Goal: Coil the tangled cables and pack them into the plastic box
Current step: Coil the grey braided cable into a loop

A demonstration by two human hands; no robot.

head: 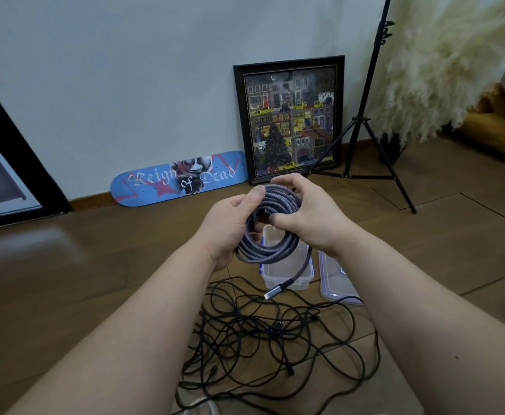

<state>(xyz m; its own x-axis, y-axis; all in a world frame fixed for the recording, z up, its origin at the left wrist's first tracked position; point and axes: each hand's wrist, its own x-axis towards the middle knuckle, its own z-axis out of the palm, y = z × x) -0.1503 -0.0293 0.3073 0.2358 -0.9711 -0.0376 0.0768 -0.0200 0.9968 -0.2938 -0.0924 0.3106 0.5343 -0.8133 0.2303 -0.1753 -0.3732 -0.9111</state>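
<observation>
Both hands were closed round the grey cable point(270, 226): the left hand point(230, 232) gripped the coil's side, the right hand point(308, 214) pinched its top, probably so no loops slipped. Nearest, black cables point(275, 339) lay tangled on the floor point(80, 265). Beyond, directly beneath the coil, the plastic box point(287, 265) stood open, its lid point(335, 283) just beside it.

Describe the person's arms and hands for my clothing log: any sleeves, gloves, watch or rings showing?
Both forearms are bare up to the frame edge, with no sleeve showing. The left hand and right hand wear no gloves. No watch, bracelet or ring shows on the visible wrists and fingers. The nails look short and unpainted.
</observation>
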